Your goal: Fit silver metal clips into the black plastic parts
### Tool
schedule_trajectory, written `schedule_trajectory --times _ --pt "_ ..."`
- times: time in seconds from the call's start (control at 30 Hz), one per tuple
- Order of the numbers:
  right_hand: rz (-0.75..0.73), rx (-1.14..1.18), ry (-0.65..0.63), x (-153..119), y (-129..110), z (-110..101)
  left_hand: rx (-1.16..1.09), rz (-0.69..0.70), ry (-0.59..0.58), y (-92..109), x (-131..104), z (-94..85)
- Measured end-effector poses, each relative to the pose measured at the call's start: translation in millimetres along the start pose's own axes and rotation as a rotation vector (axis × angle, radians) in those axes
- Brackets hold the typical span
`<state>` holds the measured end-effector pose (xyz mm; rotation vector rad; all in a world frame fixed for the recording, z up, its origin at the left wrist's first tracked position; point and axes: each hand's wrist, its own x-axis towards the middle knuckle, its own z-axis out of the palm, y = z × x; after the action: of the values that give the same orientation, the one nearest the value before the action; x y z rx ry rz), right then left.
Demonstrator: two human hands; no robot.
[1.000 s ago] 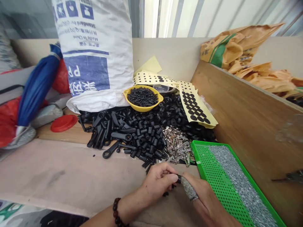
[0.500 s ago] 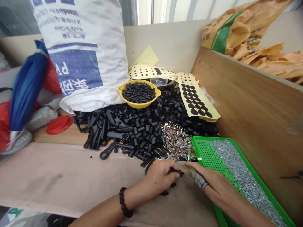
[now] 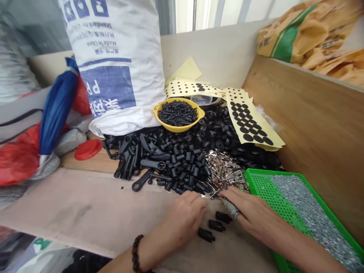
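Near metal pieces [image 3: 224,168], hands [image 3: 251,210] palm-down, left [image 3: 184,211] curled.

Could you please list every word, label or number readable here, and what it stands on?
"Made In China": white woven sack with blue print.
"Standard by": same sack; following letters blurred.
"P", large: same sack; next letter unclear.
Too blurred: the sack's Chinese lettering; print on the brown paper bag.

Tabletop [image 3: 71,212] open leftward — black pile [image 3: 182,157] blocks behind
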<state>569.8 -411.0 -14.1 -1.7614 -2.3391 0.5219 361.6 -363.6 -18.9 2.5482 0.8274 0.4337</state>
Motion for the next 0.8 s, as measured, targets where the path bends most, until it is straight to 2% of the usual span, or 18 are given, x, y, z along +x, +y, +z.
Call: schedule_trajectory --times 0.1,0.17,0.3,0.47,0.63,0.8 --pt "0.008 -0.044 -0.123 13 -14 -7 0.037 -0.101 -0.011 -14 -15 -13.5" --pt "-0.041 -0.058 -0.169 20 -24 -6 0.021 -0.142 -0.037 -20 -22 -17.9" --pt "-0.147 -0.161 -0.214 30 -45 10 -0.050 -0.166 -0.040 -24 -29 -18.0" --pt "-0.149 -0.235 -0.214 38 -60 28 -0.058 -0.161 -0.078 -21 -31 -13.3" --pt "-0.166 -0.206 -0.190 31 -49 25 -0.003 -0.118 -0.122 -16 -31 -6.7" --pt "-0.135 0.035 -0.080 13 -22 16 0.007 -0.002 -0.053 -13 -12 -2.9"
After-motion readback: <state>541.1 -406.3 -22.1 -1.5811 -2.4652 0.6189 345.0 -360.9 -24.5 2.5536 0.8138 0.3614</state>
